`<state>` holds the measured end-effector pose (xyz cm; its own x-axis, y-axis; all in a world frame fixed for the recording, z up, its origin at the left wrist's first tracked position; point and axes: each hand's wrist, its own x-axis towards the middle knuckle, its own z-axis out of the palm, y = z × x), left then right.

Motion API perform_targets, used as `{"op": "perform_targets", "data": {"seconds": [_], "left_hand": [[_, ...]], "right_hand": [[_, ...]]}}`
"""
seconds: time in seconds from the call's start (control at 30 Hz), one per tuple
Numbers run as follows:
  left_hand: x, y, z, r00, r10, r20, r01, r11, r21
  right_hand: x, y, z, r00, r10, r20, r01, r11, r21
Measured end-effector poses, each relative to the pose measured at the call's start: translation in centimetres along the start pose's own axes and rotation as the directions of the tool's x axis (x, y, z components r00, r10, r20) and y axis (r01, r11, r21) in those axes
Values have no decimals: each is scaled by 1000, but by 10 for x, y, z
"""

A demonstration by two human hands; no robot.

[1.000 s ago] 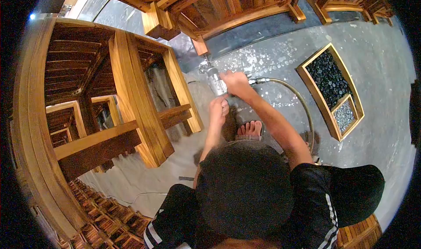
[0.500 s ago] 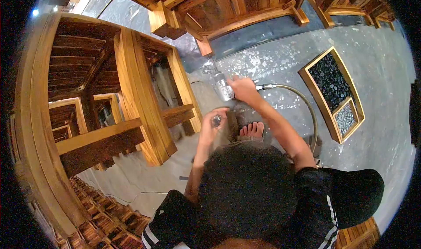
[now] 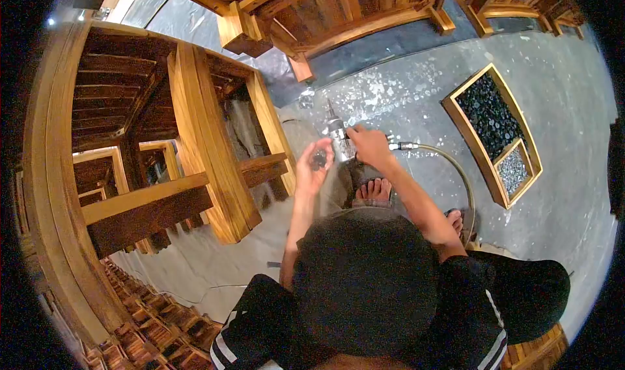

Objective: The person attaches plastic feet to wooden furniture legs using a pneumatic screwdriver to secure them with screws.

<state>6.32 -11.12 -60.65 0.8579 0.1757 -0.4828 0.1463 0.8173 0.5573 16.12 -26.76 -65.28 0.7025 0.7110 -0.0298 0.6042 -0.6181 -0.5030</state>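
My right hand (image 3: 371, 147) is wrapped round the handle of a silver air-powered driver (image 3: 340, 139), whose thin bit points away from me. A hose (image 3: 449, 161) runs from the tool's handle off to the right. Just left of the tool is my left hand (image 3: 314, 167), its fingers curled round small dark pieces (image 3: 319, 156) that are too blurred to name exactly. The left fingertips are close to the tool's body; whether they touch it I cannot tell.
At right a wooden tray (image 3: 498, 181) on the grey floor holds black discs and, in a smaller compartment, small silvery pieces. Wooden frames (image 3: 195, 135) stand at left, and more wooden furniture (image 3: 364, 34) lines the top. Bare feet (image 3: 374, 191) are below the hands.
My left hand has moved up and forward, nearer the tool's body. My right hand and the driver have shifted slightly right and back, and a second foot now shows at right.
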Motion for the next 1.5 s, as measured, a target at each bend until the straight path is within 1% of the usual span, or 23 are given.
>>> {"op": "perform_targets", "data": {"seconds": [0.1, 0.2, 0.3, 0.4, 0.5, 0.6, 0.7, 0.83, 0.9, 0.93, 1.03, 1.07, 1.13, 1.17, 1.2, 1.3, 1.33, 1.43, 1.47, 1.5], "left_hand": [[9, 0, 4, 998, 46, 50, -50, 996, 80], [12, -2, 11, 996, 87, -33, -81, 986, 143], [17, -1, 17, 984, 15, -175, -7, 999, 46], [21, -5, 4, 992, -55, -115, 37, 987, -154], [20, -8, 0, 996, -78, 38, 84, 978, -192], [14, -9, 10, 997, -76, 25, 79, 985, -151], [15, -11, 6, 989, -72, 126, 82, 994, -70], [18, -7, 6, 996, -51, -67, 53, 998, 28], [20, -1, 4, 984, -32, -175, 41, 998, 52], [23, 2, 2, 984, 10, -175, -4, 999, 34], [34, 13, -1, 947, 121, -297, -104, 992, 72], [37, 16, 0, 938, 161, -307, -133, 985, 111], [40, 29, -2, 961, 137, -241, -115, 988, 101], [42, 33, -2, 971, 128, -204, -110, 989, 94], [43, 39, 13, 944, 107, -312, -85, 993, 83], [46, 57, 26, 977, 77, -197, -64, 995, 73], [47, 62, 33, 977, 106, -185, -88, 991, 100], [53, 72, 51, 962, 211, -176, -209, 977, 33], [54, 75, 55, 956, 228, -182, -221, 974, 59], [54, 77, 59, 948, 251, -195, -235, 967, 100]], "right_hand": [[-1, 3, 0, 999, -18, -37, 19, 999, 31], [-1, 6, 5, 995, -44, -86, 49, 998, 50], [0, 9, 9, 989, -66, -136, 73, 996, 46], [1, 9, 11, 989, -57, -136, 60, 998, 18], [0, 7, 10, 991, -41, -124, 42, 999, 7], [-2, 4, 4, 994, -38, -107, 38, 999, 3], [-4, 3, 2, 991, -47, -125, 48, 999, 11], [-8, 5, -1, 991, -31, -130, 38, 998, 47], [-11, 5, -2, 995, 33, -90, -26, 997, 79], [-13, 5, -4, 996, 63, -64, -56, 994, 95], [-12, 4, -13, 987, 77, -144, -54, 986, 157], [-12, 4, -19, 987, 85, -134, -61, 983, 170], [-8, -7, -53, 989, 93, -118, -69, 979, 193], [-6, -9, -60, 986, 78, -145, -45, 976, 213], [-4, -10, -65, 983, 60, -174, -19, 973, 230], [3, -22, -91, 975, 19, -223, 47, 957, 288], [5, -27, -101, 972, 13, -234, 63, 948, 313], [4, -38, -122, 971, -89, -224, 158, 936, 313], [4, -42, -127, 966, -115, -233, 180, 942, 282], [3, -46, -132, 964, -133, -231, 199, 935, 294]]}}
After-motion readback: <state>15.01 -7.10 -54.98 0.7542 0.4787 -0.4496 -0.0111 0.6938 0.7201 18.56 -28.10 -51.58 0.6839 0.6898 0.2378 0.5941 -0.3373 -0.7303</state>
